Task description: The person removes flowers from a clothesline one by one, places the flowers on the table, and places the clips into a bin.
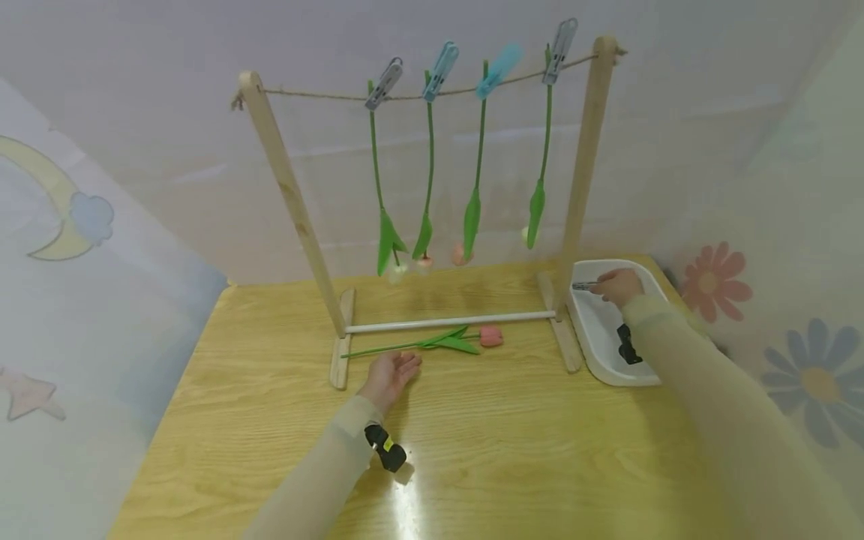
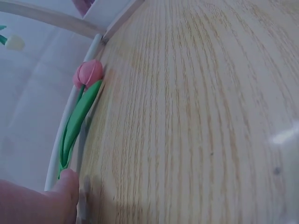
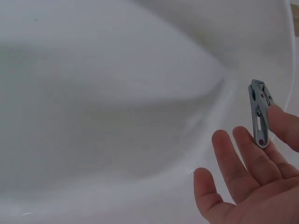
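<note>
A pink tulip (image 1: 490, 336) with a green stem and leaves lies on the table, along the rack's white bottom bar. Just in front of its stem is my left hand (image 1: 389, 378), fingers extended and palm partly up. In the left wrist view the thumb (image 2: 68, 189) overlaps the lower stem; whether it touches is unclear. My right hand (image 1: 617, 287) is over the white tray (image 1: 603, 373). It pinches a grey clothespin (image 3: 259, 113) between thumb and fingers, with other fingers spread loosely.
A wooden rack (image 1: 293, 199) carries a twine line (image 1: 317, 95). Several tulips hang head down from it by grey and blue clothespins (image 1: 441, 72). The tray stands beside the rack's right foot (image 1: 565, 346). Decorated walls enclose the table.
</note>
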Motion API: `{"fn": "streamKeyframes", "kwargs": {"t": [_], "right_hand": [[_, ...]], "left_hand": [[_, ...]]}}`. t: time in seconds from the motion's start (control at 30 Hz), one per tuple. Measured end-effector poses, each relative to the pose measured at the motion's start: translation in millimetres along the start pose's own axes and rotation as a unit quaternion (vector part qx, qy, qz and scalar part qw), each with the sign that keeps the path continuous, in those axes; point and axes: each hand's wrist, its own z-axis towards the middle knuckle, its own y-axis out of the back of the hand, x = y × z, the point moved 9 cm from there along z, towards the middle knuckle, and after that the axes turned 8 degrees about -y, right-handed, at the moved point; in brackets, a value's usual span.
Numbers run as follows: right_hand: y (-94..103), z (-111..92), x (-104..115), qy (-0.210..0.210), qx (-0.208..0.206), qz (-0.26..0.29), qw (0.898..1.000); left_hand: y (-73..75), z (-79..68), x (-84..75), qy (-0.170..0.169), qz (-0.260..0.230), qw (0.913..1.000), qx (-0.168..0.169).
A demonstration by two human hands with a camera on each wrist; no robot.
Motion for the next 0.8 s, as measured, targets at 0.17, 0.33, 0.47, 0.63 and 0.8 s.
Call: {"fn": "streamKeyframes", "kwargs": {"t": [0.17, 0.33, 0.47, 0.63, 0.8], "right_hand": [[-6.7, 0.3, 1.5, -0.005, 0.016, -0.049, 0.999], [-11.4, 4.5, 1.1, 0.005, 0.033, -0.091, 0.995], [-15.7, 15.4, -8.0, -0.009, 0.054, -0.113, 0.992], [-22.7, 47.8, -36.2, -0.024, 0.092, -0.121, 0.988], [-28.2, 45.7, -31.1, -0.013, 0.106, -0.16, 0.981]], "left_hand": [[-2.2, -4.1, -2.4, -0.003, 0.001, 1.0, 0.009], [-2.8, -8.3, -6.0, -0.002, -0.002, 1.0, 0.007], [-2.9, -12.5, -9.9, -0.002, 0.002, 0.9999, 0.011], [-2.7, -17.4, -16.0, -0.011, 0.013, 0.9996, 0.021], [1.2, -20.2, -23.4, -0.026, 0.033, 0.9988, 0.024]]}}
